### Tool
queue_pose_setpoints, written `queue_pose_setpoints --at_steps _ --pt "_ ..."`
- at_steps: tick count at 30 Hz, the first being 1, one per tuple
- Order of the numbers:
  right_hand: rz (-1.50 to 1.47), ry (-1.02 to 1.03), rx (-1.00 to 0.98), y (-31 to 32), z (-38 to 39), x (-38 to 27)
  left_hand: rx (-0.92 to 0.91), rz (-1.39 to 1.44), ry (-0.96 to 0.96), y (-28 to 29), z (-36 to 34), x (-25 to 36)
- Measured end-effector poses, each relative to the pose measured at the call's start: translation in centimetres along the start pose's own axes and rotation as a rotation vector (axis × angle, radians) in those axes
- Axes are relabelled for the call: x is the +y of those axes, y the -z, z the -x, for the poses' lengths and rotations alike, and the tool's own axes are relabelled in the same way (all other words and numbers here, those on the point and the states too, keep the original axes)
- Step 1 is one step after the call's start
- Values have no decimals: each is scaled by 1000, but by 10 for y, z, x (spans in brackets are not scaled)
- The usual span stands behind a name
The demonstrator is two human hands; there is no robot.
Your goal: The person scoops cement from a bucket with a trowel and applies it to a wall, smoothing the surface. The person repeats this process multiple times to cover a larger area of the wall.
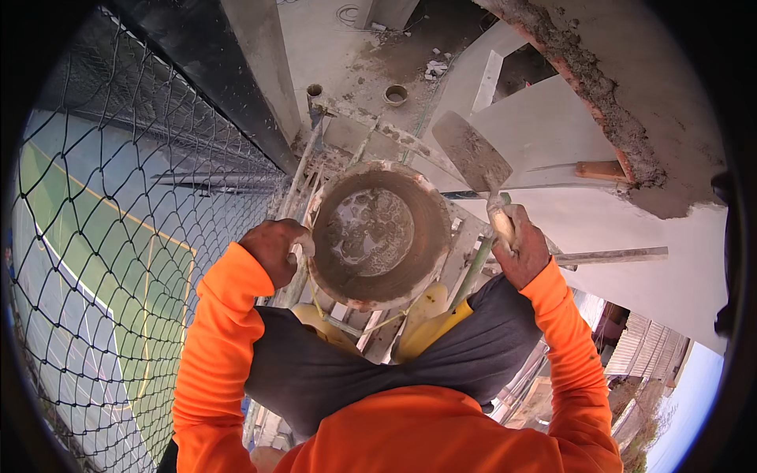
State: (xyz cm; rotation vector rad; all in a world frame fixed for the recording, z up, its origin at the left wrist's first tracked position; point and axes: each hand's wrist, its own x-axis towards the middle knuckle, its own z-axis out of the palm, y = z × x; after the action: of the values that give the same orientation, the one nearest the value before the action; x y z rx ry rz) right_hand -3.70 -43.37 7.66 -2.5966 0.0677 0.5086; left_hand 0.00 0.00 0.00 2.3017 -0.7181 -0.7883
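orange cloth of a long-sleeved top [426, 433] fills the bottom of the frame, with dark trousers [315, 370] just above it and yellow boots [430, 323] between the knees. at centre right, the right hand [522, 248] is clamped around the handle of a trowel [473, 150], whose mortar-smeared blade points toward the upper middle. at centre left, the left hand [276, 251] has its fingers curled at the left edge of a round bucket [326, 193]; i cannot tell whether they close on the rim. the bucket sits upright in the middle of the frame, a wet grey mix [372, 230] in its bottom. farther off, at upper right, a wooden handle [603, 170] lies near a rough mortar edge [611, 110]. chain-link fence [102, 169] spans the left side, a green and blue court [87, 213] beyond. pale blue sky [694, 394] shows at lower right.
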Motion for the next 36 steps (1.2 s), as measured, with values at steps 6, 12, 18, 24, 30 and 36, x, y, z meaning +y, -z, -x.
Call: queue_pose_setpoints --at_steps 6,12,18,24,30,36 --pt "263 202 -175 -67 -24 -19 103 110 566 -37 -8 -12" --pt "644 313 -262 -63 0 -22 -119 762 667 -59 -38 -15" --pt "849 328 -342 -101 -94 -67 154 702 516 -62 -69 -17" --pt "1298 803 -323 -159 -41 -117 255 697 495 -55 -84 -26" --pt "1009 804 -275 -84 -26 -48 301 705 405 -66 -93 -40" --pt "1143 501 -37 -57 -75 -103 365 717 421 -60 -117 -36"
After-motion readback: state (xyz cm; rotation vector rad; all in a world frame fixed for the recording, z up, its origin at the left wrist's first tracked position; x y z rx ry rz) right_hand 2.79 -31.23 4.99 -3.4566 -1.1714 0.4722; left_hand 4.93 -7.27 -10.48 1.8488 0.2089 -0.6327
